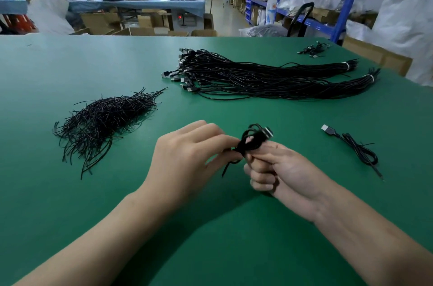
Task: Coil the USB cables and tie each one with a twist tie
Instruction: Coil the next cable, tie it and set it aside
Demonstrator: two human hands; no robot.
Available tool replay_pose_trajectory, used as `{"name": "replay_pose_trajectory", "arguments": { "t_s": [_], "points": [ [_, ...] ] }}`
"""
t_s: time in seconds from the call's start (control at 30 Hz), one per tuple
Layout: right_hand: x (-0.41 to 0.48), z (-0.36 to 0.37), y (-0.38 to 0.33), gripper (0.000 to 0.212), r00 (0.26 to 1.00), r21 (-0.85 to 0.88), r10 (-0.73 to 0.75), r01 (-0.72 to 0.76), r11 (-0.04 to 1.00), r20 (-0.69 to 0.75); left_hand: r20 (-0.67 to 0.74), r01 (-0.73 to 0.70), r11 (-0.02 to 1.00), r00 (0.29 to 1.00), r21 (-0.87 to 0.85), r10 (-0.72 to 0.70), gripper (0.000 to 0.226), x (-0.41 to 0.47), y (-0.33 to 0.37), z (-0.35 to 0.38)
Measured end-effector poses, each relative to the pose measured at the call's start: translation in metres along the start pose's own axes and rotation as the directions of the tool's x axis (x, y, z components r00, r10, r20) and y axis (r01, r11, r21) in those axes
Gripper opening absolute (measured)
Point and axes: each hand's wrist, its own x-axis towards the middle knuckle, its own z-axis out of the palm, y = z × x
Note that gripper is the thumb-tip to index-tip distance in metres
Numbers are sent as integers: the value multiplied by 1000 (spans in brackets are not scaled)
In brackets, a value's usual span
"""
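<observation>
Both left hand (185, 152) and right hand (278, 168) gripping coiled cable (251, 141) over bare green table (70, 192)

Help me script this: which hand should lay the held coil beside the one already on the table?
Probably right: the right hand grips the coiled black USB cable, and the other black coil lies on that side of the green table.

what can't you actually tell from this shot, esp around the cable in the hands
- Whether a twist tie already circles the coiled cable: head view; the left hand pinches its middle and the right hand grips it there.
- The thin black end hanging below: cable tail or tie, too thin to tell.
- The far small cables: too small to see ties.
</observation>
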Motion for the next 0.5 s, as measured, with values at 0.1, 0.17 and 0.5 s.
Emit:
{"name": "replay_pose_trajectory", "arguments": {
  "t_s": [0.1, 0.17, 0.5],
  "points": [
    [-2, 0, 0, 29, 999, -86, -35, 35, 996, -4, -7, -75, 995, 997, 70, 76, 13, 1, -2, 0],
    [1, 0, 0, 33, 985, -218, -147, 124, 968, -93, 57, 170, 978, 985, -118, -165, 21, 1, 3, 1],
    [-1, 3, 2, 30, 794, -900, -603, 315, 301, 76, 679, 844, 185, 519, -504, -520, 48, 2, 6, 2]
  ]
}}
